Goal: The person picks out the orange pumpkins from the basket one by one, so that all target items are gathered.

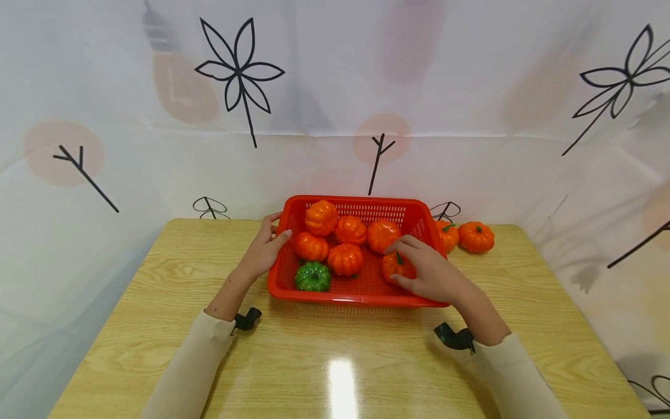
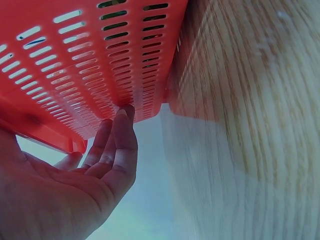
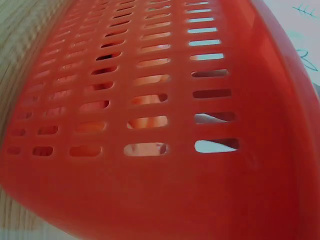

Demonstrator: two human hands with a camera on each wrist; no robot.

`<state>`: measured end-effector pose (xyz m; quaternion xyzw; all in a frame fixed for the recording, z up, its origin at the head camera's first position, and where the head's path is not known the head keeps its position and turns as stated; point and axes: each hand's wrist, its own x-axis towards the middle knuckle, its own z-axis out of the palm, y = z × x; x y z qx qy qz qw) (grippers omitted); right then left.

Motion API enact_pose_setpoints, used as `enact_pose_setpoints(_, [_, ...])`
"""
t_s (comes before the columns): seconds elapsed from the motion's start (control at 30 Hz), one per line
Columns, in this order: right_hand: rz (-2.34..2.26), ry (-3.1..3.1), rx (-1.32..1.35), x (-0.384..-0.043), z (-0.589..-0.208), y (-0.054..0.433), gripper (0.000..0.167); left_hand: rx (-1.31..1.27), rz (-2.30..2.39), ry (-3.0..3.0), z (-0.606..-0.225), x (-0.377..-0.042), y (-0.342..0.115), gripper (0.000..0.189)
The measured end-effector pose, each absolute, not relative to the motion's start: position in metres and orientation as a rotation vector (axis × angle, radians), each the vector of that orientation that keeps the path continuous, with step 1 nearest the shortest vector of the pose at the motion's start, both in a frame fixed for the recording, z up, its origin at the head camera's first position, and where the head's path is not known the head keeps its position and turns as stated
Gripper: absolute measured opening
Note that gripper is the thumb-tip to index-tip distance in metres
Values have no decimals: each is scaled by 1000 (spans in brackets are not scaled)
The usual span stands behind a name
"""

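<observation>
A red plastic basket [image 1: 356, 299] with slotted walls holds several orange toy pumpkins [image 1: 345, 259] and one green toy pumpkin [image 1: 313, 277]. My left hand [image 1: 262, 251] grips the basket's left rim, thumb at the top edge. In the left wrist view its fingers [image 2: 126, 145] lie against the outside of the slotted wall. Inside the basket's right end, my right hand [image 1: 433, 272] has its fingers and thumb around an orange pumpkin with a green stem [image 1: 391, 269]. The right wrist view shows mostly the basket's outer wall [image 3: 150, 195], which hides that hand.
Two more orange pumpkins [image 1: 476, 237] sit on the wooden table [image 1: 293, 355] just right of the basket. A patterned white cloth [image 1: 324, 116] hangs behind the table. Dark wrist-mounted pieces [image 1: 454, 337] stick out near both sleeves.
</observation>
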<state>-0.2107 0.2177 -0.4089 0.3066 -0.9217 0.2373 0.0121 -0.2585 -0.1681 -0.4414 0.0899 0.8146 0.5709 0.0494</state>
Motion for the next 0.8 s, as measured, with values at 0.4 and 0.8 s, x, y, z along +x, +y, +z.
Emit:
enact_pose_setpoints(0.4, [570, -2950, 914, -211, -412, 213, 38, 275, 1733, 2484, -443, -260, -170, 65])
enact_pose_setpoints(0.8, [484, -3096, 970, -220, -419, 200, 50, 281, 1710, 2512, -442, -259, -168, 65])
